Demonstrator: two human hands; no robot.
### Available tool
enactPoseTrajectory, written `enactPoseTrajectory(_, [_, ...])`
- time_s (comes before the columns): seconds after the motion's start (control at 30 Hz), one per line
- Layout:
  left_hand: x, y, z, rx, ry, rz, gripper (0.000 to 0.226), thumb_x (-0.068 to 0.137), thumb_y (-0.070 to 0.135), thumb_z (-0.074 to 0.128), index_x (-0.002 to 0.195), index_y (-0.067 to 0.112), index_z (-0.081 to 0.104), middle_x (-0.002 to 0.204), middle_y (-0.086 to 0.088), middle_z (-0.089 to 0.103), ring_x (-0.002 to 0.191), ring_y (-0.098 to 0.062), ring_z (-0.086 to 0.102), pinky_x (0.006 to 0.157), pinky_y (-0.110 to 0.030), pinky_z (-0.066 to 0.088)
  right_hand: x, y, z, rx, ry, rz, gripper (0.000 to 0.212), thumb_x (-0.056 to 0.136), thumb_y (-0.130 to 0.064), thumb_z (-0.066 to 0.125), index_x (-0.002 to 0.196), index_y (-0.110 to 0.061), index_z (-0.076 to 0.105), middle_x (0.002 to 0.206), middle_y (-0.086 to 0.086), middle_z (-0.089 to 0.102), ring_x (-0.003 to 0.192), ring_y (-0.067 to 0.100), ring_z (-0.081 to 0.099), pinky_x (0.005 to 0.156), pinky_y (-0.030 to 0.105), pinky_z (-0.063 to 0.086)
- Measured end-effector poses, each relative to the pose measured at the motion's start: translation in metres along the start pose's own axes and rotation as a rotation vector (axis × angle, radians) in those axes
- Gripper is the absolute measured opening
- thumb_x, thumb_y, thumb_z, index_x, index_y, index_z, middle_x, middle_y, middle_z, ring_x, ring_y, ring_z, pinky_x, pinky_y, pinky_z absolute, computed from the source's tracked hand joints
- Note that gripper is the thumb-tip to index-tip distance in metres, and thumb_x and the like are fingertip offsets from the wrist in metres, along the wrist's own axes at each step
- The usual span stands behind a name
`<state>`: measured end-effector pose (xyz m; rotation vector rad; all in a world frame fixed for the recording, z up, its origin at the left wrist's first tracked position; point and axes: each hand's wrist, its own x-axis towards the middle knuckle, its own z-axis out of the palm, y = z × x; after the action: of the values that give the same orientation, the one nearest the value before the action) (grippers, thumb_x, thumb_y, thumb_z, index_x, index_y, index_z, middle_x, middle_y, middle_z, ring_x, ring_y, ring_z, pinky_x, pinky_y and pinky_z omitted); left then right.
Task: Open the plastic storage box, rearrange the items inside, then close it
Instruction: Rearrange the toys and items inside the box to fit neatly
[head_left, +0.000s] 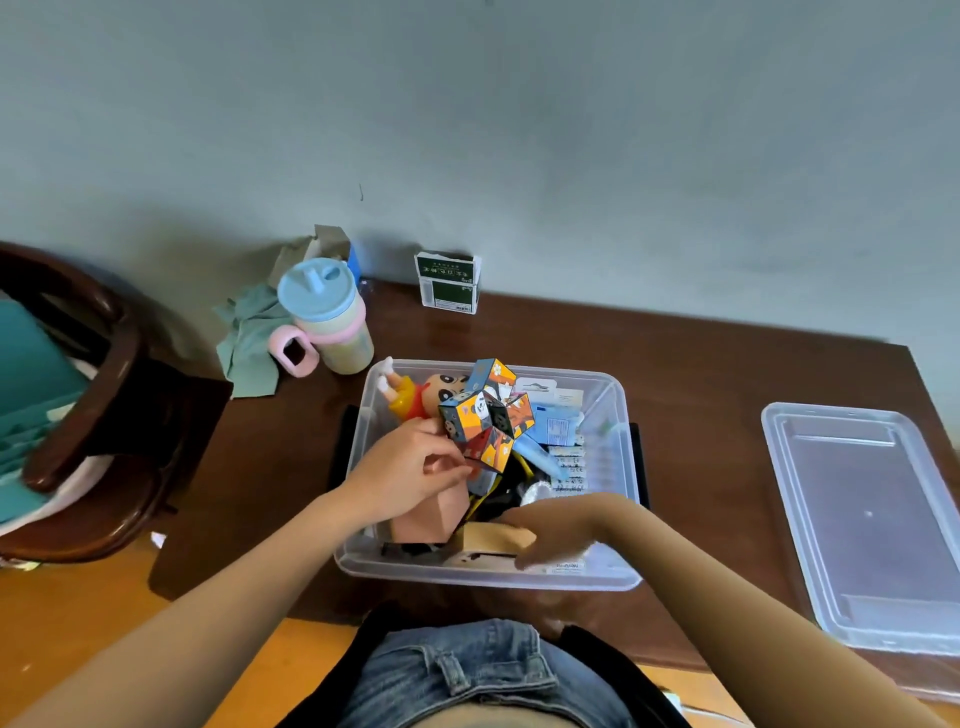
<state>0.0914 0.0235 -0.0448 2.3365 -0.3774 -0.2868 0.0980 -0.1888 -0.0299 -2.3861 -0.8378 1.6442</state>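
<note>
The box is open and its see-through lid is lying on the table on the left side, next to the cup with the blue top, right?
Not quite. The head view shows the lid lying on the table to the right of the open box, not the left. The cup with the blue top stands at the far left, away from the lid.

Soft daylight; wide-angle bending at edges; right hand blurred.

Plain grey-blue wall behind dark brown wooden table. Dark wooden chair with teal cushion at left. Orange-brown floor below.
</note>
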Motion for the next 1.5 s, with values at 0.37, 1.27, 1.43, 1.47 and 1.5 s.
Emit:
enactPoseTrajectory(0.37, [-0.004, -0.013, -0.010, -0.139, -0.101, -0.063, 0.018, 0.082, 0.039, 0.070, 0.100, 0.036, 0.068, 0.109, 0.020, 0.055, 0.109, 0.006, 0.047, 0.100, -0.022, 0.039, 0.063, -0.008, 0.009, 0.578, 0.104, 0.079, 0.020, 0.088, -0.023, 0.061, 0.101, -0.008, 0.068, 0.075, 0.001, 0.057, 0.068, 0.012, 0.050, 0.068, 0.025, 0.042])
enactPoseTrajectory(1.27, [0.000, -0.007, -0.038, 0.119, -0.433, -0.009, 0.049, 0.074, 0.032, 0.073, 0.119, 0.043, 0.057, 0.127, 0.019, 0.034, 0.122, 0.000, 0.028, 0.106, -0.030, 0.031, 0.044, 0.006, 0.009, 0.699, 0.197, 0.050, 0.027, 0.096, -0.018, 0.048, 0.110, -0.009, 0.070, 0.106, 0.004, 0.068, 0.078, 0.002, 0.057, 0.069, 0.008, 0.044])
enactPoseTrajectory(1.43, [-0.002, 0.007, -0.027, 0.210, -0.373, 0.042, 0.043, 0.071, 0.052, 0.070, 0.112, 0.042, 0.061, 0.127, 0.018, 0.035, 0.121, -0.001, 0.028, 0.100, -0.031, 0.028, 0.005, 0.028, 0.002, 0.615, 0.181, 0.049, 0.032, 0.098, -0.030, 0.045, 0.117, -0.013, 0.064, 0.110, 0.000, 0.065, 0.094, 0.009, 0.060, 0.085, 0.024, 0.048])
enactPoseTrajectory(1.47, [-0.004, 0.010, -0.023, 0.244, -0.346, 0.084, 0.041, 0.071, 0.056, 0.069, 0.109, 0.041, 0.063, 0.125, 0.017, 0.039, 0.120, -0.002, 0.030, 0.098, -0.031, 0.028, 0.000, 0.031, 0.003, 0.541, 0.179, 0.039, 0.034, 0.097, -0.036, 0.046, 0.120, -0.017, 0.063, 0.117, -0.002, 0.063, 0.102, 0.010, 0.058, 0.092, 0.028, 0.047])
enactPoseTrajectory(1.5, [-0.005, 0.014, -0.019, 0.293, -0.321, 0.135, 0.039, 0.071, 0.058, 0.068, 0.105, 0.039, 0.066, 0.123, 0.017, 0.042, 0.118, -0.004, 0.034, 0.097, -0.031, 0.028, -0.003, 0.032, 0.006, 0.483, 0.161, 0.025, 0.037, 0.096, -0.041, 0.047, 0.123, -0.021, 0.061, 0.123, -0.005, 0.060, 0.108, 0.011, 0.056, 0.098, 0.030, 0.045])
